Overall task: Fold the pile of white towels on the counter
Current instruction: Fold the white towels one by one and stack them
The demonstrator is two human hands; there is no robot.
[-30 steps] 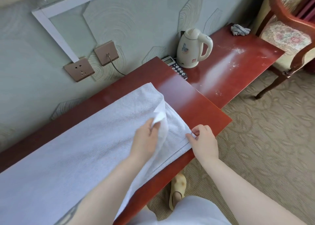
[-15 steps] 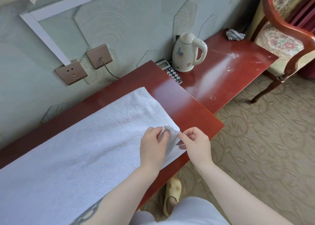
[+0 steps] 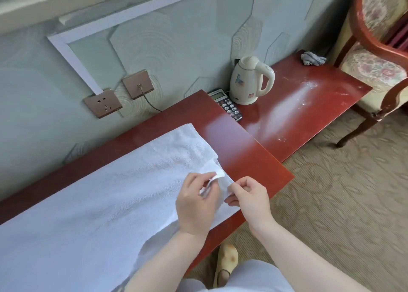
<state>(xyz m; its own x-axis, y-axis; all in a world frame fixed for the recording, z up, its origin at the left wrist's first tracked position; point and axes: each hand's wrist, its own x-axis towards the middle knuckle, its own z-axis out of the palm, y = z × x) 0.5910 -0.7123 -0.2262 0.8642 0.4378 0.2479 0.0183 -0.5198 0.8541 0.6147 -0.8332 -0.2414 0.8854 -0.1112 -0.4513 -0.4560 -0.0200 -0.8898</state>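
Hands now together: left hand & right hand each pinch white towel corner at counter near-right edge, lifted again since 0.5 s ago; fold prob. starting.

Bare forearms, pale grey garment below, one yellowish slipper (worn, scuffed).
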